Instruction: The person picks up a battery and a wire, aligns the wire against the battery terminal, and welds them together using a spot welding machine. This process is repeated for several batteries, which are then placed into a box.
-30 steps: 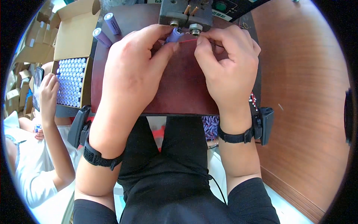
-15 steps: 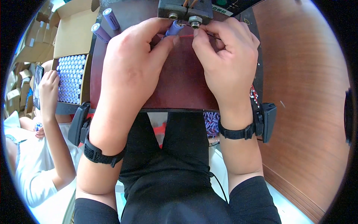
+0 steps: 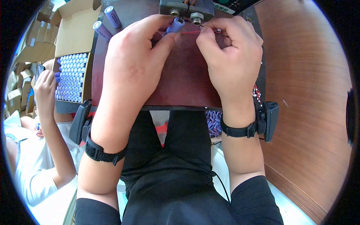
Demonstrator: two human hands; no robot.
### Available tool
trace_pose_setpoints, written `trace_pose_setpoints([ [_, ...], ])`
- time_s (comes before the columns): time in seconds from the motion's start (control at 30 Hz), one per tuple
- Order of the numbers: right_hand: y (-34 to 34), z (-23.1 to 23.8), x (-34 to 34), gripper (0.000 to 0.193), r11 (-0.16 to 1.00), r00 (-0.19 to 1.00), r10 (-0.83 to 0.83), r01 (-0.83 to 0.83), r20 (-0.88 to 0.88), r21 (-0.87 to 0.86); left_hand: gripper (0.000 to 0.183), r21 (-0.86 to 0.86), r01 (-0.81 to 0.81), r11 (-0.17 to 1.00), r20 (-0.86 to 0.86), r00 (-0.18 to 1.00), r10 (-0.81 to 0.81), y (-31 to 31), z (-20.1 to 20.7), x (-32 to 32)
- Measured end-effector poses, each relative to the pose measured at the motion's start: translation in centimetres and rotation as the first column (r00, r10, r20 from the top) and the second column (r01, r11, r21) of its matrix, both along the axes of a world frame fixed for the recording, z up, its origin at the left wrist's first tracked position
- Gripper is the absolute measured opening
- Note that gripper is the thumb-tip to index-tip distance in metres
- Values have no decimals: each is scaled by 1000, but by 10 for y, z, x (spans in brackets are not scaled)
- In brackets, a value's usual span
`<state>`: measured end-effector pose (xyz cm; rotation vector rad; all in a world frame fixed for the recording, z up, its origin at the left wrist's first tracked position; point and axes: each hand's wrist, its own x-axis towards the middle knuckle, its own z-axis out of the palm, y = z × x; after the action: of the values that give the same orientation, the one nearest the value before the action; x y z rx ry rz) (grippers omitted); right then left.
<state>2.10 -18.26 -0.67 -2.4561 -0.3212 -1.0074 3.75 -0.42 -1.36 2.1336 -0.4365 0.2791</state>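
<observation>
Head | left grip: grasping purple battery | right grip: pinching thin wire

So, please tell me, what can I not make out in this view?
Head view: lower end of the purple cell, hidden by the left fingers.
Head view: right end of the red wire, hidden by the right fingers.
Head view: top of the metal block, cut off by the upper edge.

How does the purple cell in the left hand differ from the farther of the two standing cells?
The left hand grips the held cell; the farther cell stands untouched. The held cell's visible end has a dark centre; the farther cell's is pale. The held cell is near the dark block; the farther cell, near another cell. Both are purple cylinders.
</observation>
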Motion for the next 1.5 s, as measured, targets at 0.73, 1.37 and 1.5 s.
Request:
trace_pose_setpoints([
  [0.73,3,2,-3,7,998,998,22,-18,-56,67,29,-40,42,998,-4,999,-42,-1,0,0],
  [1.37,3,1,-5,10,992,997,55,-48,-54,117,29,-25,7,1000,-89,996,-10,-1,1,1],
  [1.5,3,1,-5,10,988,997,39,-29,-66,152,29,-9,-14,1000,-84,996,13,-5,3,-1],
])
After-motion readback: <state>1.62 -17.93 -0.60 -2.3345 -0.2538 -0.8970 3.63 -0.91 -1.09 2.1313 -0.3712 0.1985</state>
